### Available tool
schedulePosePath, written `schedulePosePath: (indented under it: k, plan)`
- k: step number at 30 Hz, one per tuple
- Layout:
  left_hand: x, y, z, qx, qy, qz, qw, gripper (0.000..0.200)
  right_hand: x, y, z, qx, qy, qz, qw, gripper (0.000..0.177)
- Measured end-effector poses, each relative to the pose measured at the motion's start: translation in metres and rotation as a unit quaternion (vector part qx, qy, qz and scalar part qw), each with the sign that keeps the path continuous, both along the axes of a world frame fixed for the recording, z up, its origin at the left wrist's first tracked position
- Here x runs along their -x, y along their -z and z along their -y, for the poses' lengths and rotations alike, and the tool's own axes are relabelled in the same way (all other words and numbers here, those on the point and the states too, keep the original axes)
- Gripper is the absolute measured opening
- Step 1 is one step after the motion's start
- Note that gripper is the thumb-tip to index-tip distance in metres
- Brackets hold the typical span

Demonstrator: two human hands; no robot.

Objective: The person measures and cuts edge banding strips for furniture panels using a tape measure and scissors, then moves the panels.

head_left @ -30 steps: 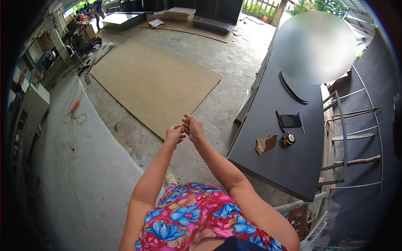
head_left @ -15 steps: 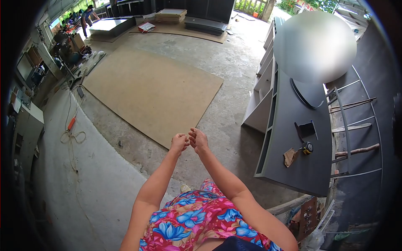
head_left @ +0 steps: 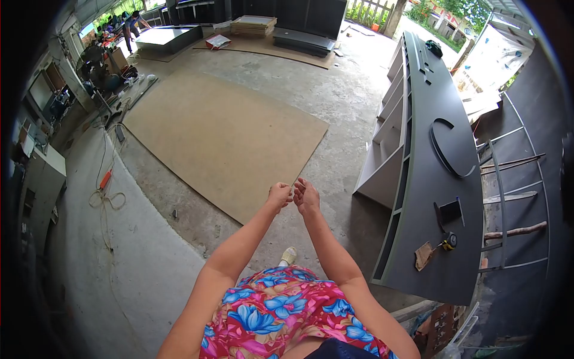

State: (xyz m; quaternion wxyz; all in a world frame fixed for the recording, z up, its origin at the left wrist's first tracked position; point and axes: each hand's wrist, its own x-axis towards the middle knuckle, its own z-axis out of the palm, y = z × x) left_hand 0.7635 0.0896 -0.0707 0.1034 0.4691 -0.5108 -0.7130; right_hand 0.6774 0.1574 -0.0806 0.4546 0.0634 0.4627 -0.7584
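In the head view my left hand (head_left: 280, 196) and my right hand (head_left: 307, 195) are held close together in front of me, over the near corner of a large brown board (head_left: 227, 131) lying on the floor. Both hands have curled fingers, the left in a pinch. Whatever lies between the fingertips is too small to make out. To the right stands a long dark-topped cabinet (head_left: 445, 239), apart from my hands. On its top are a tape measure (head_left: 449, 241), a torn brown piece (head_left: 423, 255), a small dark panel (head_left: 452, 211) and a curved dark strip (head_left: 441, 152).
A metal ladder-like frame (head_left: 505, 197) leans beyond the cabinet. An orange-ended cord (head_left: 105, 179) trails over the concrete at left. Stacked panels (head_left: 253, 25) lie at the back, and another person (head_left: 133, 30) bends over a dark box-shaped piece (head_left: 169, 42).
The view has shifted, and my hands sit slightly farther right in it, still close together. The blurred round patch over the cabinet's far end is gone, so that end now shows.
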Motion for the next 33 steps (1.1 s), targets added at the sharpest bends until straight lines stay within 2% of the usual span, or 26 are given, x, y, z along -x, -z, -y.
schedulePosePath:
  k: [11,21,28,33]
  plan:
    - [0.108,-0.005,0.010,0.009,0.100,-0.016,0.995,0.025,0.093,-0.013,-0.004,-0.002,0.092,-0.021,0.996,0.023]
    - [0.183,0.007,0.017,-0.017,0.255,0.016,0.967,0.032,0.148,-0.011,-0.019,-0.033,0.231,-0.032,0.972,0.019]
    - [0.249,-0.010,0.024,-0.009,0.335,-0.021,0.942,0.026,0.181,-0.035,-0.021,-0.071,0.326,-0.070,0.940,0.019]
    - [0.270,0.001,0.023,-0.006,0.359,0.005,0.933,0.018,0.188,-0.039,-0.035,-0.119,0.375,-0.087,0.915,0.019]
